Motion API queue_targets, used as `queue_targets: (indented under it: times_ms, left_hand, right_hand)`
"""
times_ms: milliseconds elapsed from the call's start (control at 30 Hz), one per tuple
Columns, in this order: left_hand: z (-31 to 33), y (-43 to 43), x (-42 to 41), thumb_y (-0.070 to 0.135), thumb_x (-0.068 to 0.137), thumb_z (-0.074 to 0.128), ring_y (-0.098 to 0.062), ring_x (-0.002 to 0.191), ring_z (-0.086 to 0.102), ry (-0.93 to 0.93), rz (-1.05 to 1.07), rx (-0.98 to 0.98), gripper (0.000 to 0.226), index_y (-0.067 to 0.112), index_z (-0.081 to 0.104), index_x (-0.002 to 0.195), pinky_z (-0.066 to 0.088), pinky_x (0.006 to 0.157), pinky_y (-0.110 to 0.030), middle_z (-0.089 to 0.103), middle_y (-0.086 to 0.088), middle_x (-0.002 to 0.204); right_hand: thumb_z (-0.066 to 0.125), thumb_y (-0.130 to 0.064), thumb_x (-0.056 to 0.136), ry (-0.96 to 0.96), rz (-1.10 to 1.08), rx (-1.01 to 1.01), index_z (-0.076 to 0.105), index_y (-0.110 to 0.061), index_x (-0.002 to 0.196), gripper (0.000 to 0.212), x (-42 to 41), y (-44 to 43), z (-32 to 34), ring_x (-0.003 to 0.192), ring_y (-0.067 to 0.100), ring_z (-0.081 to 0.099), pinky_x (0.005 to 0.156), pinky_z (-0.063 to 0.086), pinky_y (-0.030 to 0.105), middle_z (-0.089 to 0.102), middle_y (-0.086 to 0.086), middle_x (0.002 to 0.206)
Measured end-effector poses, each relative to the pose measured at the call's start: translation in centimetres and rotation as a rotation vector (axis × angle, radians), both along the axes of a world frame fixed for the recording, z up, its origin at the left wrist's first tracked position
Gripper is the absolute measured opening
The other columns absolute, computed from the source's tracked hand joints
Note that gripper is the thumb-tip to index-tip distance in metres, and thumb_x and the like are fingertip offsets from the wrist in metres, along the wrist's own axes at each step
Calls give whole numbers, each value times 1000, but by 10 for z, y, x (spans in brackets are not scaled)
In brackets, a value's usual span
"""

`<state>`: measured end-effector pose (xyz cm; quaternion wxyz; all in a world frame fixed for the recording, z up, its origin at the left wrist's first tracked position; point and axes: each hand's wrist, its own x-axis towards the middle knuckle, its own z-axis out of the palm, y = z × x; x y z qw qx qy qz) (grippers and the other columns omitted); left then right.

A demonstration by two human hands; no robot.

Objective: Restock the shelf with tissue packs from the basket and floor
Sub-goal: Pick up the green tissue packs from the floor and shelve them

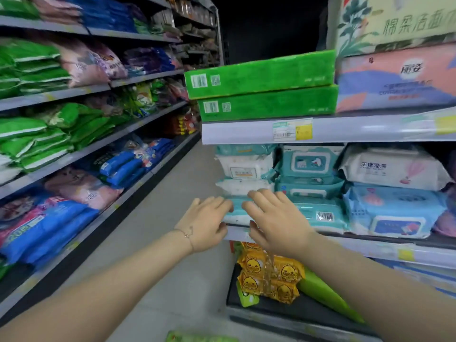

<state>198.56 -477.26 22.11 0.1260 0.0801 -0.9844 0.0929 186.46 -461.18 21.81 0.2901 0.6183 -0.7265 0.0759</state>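
Observation:
A teal and white tissue pack (237,210) lies at the bottom of a stack at the left end of the right-hand shelf (370,245). My left hand (206,224) touches its left end with nearly straight fingers, thumb below at the shelf edge. My right hand (274,218) lies over its front with fingers spread flat. More white and teal packs (246,166) are stacked above it. A green pack (197,338) shows at the bottom edge, on the floor. No basket is in view.
Teal wipes packs (311,161) and blue and white packs (392,211) fill the shelf to the right. Green boxes (261,75) sit on the shelf above. Yellow duck packs (269,275) sit on the lower shelf. The aisle floor (177,193) runs between the two shelf rows.

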Motion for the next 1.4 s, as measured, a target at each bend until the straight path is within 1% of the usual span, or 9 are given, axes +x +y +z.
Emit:
queue_targets:
  times_ms: [133,267,533,700,767,933,1133,1300,1400]
  left_hand:
    - [-52,1,11,33,72,37,-25,93,60,-93,12,114,37,17,56,99,39,69,-33,61,-2,97]
    - [-97,3,15,22,84,50,-25,113,49,-217,82,199,34,15,49,118,35,83,-36,54,-5,118]
    - [-203,3,18,23,85,51,-26,117,47,-417,162,332,35,16,45,118,37,91,-39,53,-5,121]
    - [-272,3,25,24,86,51,-25,123,43,-574,278,410,46,18,38,130,36,94,-41,47,-5,129]
    - [-296,2,31,23,88,51,-26,124,41,-658,336,444,49,16,35,134,36,97,-43,45,-6,132]
    - [-354,0,49,23,87,56,-29,123,41,-806,438,505,51,14,34,132,37,97,-46,42,-9,133]
    - [-407,-3,54,13,83,62,-29,126,37,-806,606,679,64,15,29,137,39,97,-45,34,-6,141]
    - [-438,4,54,0,80,62,-34,140,14,-848,620,610,97,18,-3,150,29,107,-52,-3,-1,157]
    - [-453,10,52,-4,83,58,-46,140,8,-886,680,636,103,27,-15,149,26,108,-57,-20,2,157]
  right_hand:
    - [44,-31,75,-66,0,86,59,-12,93,29,9,-4,-54,85,30,55,68,38,38,59,8,93]
    - [42,-32,75,-130,-16,153,62,-12,90,32,19,-6,-108,77,31,56,67,40,39,59,8,83]
    - [41,-30,67,-313,-29,259,51,-12,94,34,39,-16,-206,71,29,56,64,39,38,56,6,78]
    - [73,-29,51,-449,-42,354,58,-15,97,51,58,-26,-258,71,26,60,61,49,34,59,4,78]
    - [72,-28,51,-518,-68,399,53,-16,99,53,64,-26,-276,72,27,62,60,50,35,61,5,81]
    - [74,-24,48,-591,-146,571,66,-14,89,43,65,-16,-311,79,31,65,65,52,40,64,8,86]
    - [60,-22,77,-703,-214,726,56,-13,118,43,54,-14,-328,113,34,52,89,41,47,55,13,124]
    - [59,-21,74,-724,-206,687,58,-12,104,32,52,-20,-335,96,35,58,78,45,43,59,12,105]
    - [63,-18,71,-752,-214,660,60,-10,102,33,53,-26,-336,94,35,58,77,45,43,60,13,101]
